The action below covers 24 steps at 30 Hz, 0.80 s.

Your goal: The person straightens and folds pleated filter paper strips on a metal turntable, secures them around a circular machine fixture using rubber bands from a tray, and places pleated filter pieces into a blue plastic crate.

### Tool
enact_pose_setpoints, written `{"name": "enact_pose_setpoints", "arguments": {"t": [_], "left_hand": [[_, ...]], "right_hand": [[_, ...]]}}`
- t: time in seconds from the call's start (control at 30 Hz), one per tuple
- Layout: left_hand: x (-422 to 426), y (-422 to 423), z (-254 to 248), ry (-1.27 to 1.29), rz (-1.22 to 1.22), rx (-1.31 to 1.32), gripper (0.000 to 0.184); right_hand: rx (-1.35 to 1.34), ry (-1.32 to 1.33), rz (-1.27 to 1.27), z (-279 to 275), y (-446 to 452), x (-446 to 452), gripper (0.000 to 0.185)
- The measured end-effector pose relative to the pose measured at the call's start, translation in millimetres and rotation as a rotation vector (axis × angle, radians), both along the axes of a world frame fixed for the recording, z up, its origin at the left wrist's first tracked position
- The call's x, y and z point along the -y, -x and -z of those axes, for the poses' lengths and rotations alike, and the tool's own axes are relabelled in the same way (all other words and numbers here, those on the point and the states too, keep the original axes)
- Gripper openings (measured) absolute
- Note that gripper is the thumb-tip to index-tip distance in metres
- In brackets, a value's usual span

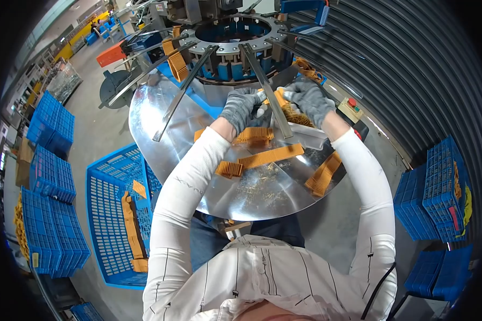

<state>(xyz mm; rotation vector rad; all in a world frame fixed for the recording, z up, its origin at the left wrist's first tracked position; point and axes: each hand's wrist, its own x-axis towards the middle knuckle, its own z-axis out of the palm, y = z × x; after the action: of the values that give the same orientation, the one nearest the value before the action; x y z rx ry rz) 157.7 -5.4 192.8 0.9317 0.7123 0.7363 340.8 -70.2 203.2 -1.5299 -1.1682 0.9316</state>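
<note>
My left hand (pixel 242 108), in a grey glove, is closed with its fingertips at an orange piece (pixel 277 96) beside a flat metal arm (pixel 263 88) of the round machine. From the other side of that arm, my right hand (pixel 309 100), gloved too, pinches the same piece. Part of the piece is hidden behind the arm and my fingers. Below my right hand, a pale tray (pixel 311 137) holds small golden-brown parts (pixel 296 115). Orange ribbed strips (pixel 271 155) lie on the shiny metal table (pixel 257 195) under my forearms.
The round machine (pixel 235 43) stands ahead, its metal arms reaching outward. A blue crate (pixel 110 214) with orange strips stands at left. Stacked blue crates (pixel 51 123) line the far left, and more crates (pixel 434 192) stand right. A red button box (pixel 351 107) sits beyond my right hand.
</note>
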Motion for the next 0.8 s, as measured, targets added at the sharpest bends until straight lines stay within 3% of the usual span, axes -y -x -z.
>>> {"name": "enact_pose_setpoints", "arguments": {"t": [0.1, 0.3, 0.4, 0.43, 0.53, 0.63, 0.73, 0.8], "left_hand": [[-6.9, 3.5, 0.0, -0.048, 0.014, -0.04, 0.013], [-5.0, -5.9, -24.7, -0.2, -0.069, -0.271, 0.016], [-5.6, -2.7, -25.7, -0.464, -0.024, -0.438, 0.017], [-12.9, -1.4, -12.2, -0.543, 0.011, -0.377, 0.025], [-6.9, -9.0, -2.7, -0.946, -0.193, -0.544, 0.025], [-11.3, -17.9, 0.8, -0.94, -0.282, -0.623, 0.025], [-17.1, -24.1, 5.6, -0.979, -0.335, -0.664, 0.025], [-21.0, -25.2, 8.2, -0.933, -0.313, -0.686, 0.025]], "right_hand": [[0.187, 0.0, -0.03, -17.8, 15.3, -9.3, 0.014], [0.31, 0.003, -0.04, -24.1, 20.5, -22.8, 0.015], [0.394, -0.034, -0.113, -22.7, 13.1, -36.9, 0.013], [0.409, -0.042, -0.146, -21.6, 10.3, -41.8, 0.013], [0.504, -0.08, -0.186, -13.7, 4.7, -60.7, 0.012], [0.568, -0.109, -0.182, -16.4, 7.2, -66.8, 0.017], [0.863, 0.023, -0.232, -39.1, 14.9, -67.4, 0.03], [1.219, -0.011, -0.369, -48.5, 18.2, -77.0, 0.043]]}}
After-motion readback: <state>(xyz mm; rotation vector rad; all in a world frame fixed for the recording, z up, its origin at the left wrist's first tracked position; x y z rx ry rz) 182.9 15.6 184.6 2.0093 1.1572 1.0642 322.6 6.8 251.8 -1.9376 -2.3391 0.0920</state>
